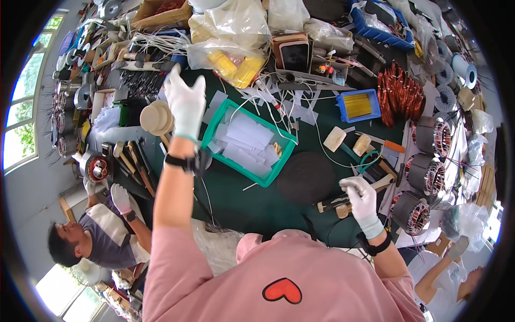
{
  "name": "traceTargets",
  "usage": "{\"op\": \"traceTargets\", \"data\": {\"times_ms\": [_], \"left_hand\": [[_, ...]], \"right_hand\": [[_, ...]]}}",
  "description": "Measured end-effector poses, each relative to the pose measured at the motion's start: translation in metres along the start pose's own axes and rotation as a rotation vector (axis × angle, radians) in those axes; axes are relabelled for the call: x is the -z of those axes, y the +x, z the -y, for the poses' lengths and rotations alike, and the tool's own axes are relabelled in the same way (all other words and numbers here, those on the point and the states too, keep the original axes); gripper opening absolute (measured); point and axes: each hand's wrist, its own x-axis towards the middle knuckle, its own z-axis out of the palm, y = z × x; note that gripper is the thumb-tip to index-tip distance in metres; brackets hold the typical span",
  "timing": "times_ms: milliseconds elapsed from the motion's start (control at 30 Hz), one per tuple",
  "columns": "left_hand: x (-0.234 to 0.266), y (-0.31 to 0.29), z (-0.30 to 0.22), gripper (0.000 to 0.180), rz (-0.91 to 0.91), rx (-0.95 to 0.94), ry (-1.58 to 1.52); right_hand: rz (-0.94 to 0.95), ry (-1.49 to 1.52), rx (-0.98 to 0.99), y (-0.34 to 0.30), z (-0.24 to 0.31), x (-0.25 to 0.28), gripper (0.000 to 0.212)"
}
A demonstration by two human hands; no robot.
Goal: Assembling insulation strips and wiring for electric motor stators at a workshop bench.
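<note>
Left hand [185,104], right hand [361,199]: white-gloved.
Left: outstretched toward 10 o'clock, fingers spread wide; right: 4 o'clock, fingers part-curled. Contents: cannot tell.

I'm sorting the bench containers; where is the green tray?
In the head view, the green tray sits near centre, right of the left hand and above-left of the round dark pad.

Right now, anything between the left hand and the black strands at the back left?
Nothing visible: the left hand is right beside the bundle of black strands. The round wooden piece sits lower in the picture, off that path. This one view can't settle whether they touch.
</note>
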Motion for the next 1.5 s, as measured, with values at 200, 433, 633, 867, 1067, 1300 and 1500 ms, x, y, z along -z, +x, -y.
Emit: {"op": "traceTargets", "data": {"times_ms": [200,433,633,867,1067,1300,1500], "left_hand": [[-0.028,0.075,-0.008,0.029,0.144,-0.177,-0.286],[0.106,0.03,-0.138,0.019,0.16,-0.041,-0.544],[0.244,-0.03,-0.152,0.022,0.264,0.064,-0.657],[0.302,-0.145,-0.19,0.018,0.672,0.606,-0.967],[0.204,-0.282,-0.175,0.012,0.777,0.817,-1.05],[0.23,-0.306,-0.156,0.022,0.807,0.976,-1.186],[0.266,-0.316,-0.164,0.015,0.899,0.881,-1.281]], "right_hand": [[0.042,0.006,-0.09,-0.015,0.008,-0.003,0.024],[-0.032,0.227,-0.252,-0.056,-0.021,0.004,0.026],[0.079,0.265,-0.18,-0.068,0.02,-0.007,0.026],[0.36,0.373,-0.236,-0.096,0.001,-0.058,0.043],[0.48,0.234,-0.137,-0.139,-0.01,-0.109,0.077],[0.575,0.445,-0.37,-0.138,-0.01,-0.126,0.02],[0.397,0.606,-0.401,-0.14,0.011,-0.109,0.021]]}}
